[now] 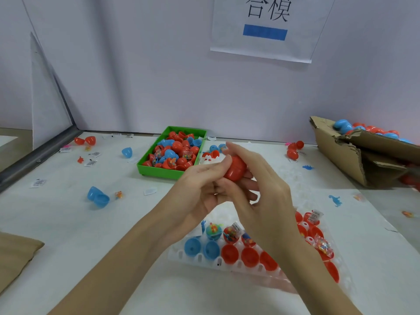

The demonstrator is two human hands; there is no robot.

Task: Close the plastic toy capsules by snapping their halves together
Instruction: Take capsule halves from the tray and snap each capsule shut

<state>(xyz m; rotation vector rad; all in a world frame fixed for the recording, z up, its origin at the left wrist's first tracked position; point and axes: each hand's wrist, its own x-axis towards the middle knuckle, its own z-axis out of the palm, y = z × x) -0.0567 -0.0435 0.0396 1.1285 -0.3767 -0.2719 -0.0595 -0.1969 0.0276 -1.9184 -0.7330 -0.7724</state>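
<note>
A red capsule is held between both hands above the middle of the table. My left hand grips it from the left with thumb and fingers curled. My right hand wraps over it from the right. Below the hands lies a white holder tray with open blue capsule halves, open red halves and halves filled with small toys. Part of the tray is hidden by my right forearm.
A green tray at the back is heaped with red and blue capsule halves. A torn cardboard box with closed capsules sits at the right. Loose blue halves, red halves, small toys and paper slips lie scattered on the white table.
</note>
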